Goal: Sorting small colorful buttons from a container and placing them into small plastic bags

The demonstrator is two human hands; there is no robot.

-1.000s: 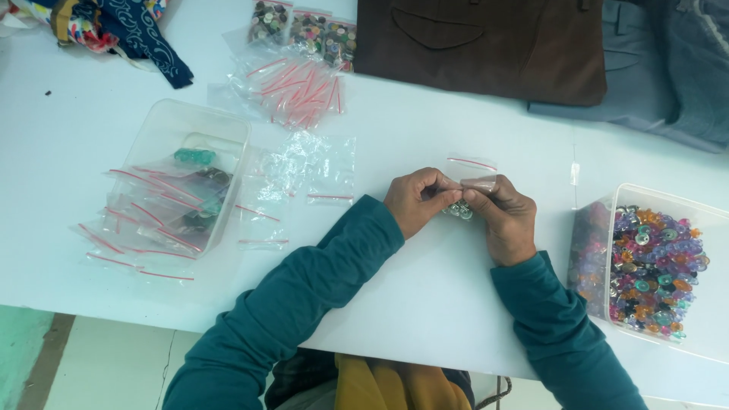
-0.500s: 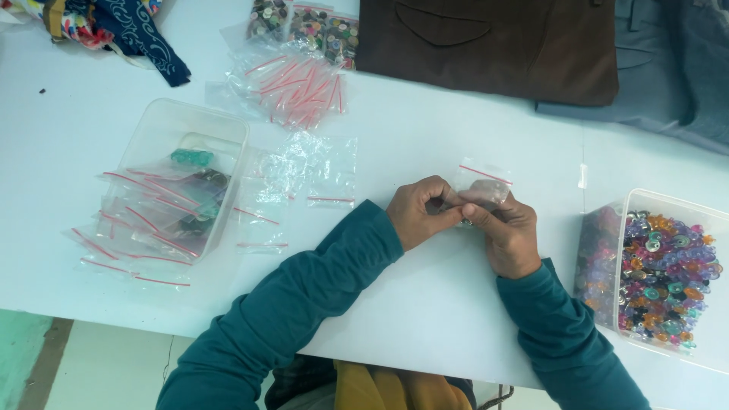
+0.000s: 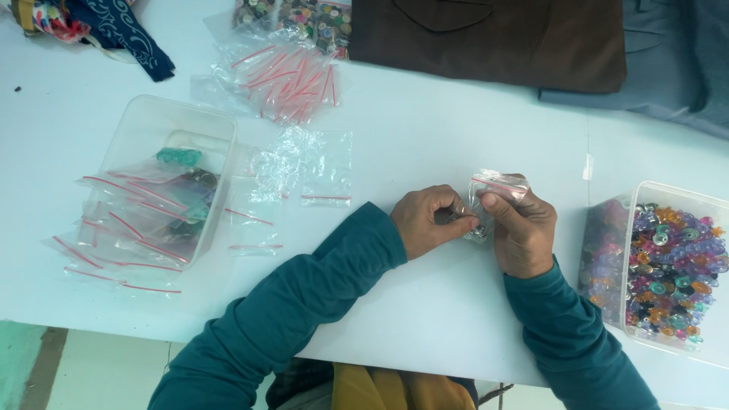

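Seen from the head view, both hands meet near the middle of the white worktop (image 3: 425,137), closed around one small clear zip bag (image 3: 497,190) with a red seal strip. The left hand (image 3: 429,228) pinches the bag's lower part between thumb and fingers, and the right hand (image 3: 520,231) grips its side, with the bag's mouth standing up above the knuckles. Something small and dark shows inside the bag between the fingertips; what it is cannot be made out.

Judging from how things lie, the work looks partly done: the clear tub of filled bags (image 3: 156,190), well to the left of the zip bag, already holds a stack, with several spilling over its near edge. Loose empty bags (image 3: 304,175) lie between that tub and the hands, and a larger heap of red-strip bags (image 3: 285,72) sits beyond them. To the right of the zip bag, the tub of coloured buttons (image 3: 672,273) is still well stocked.

Both forearms are cut off by the lower frame edge, and the button tub by the right edge
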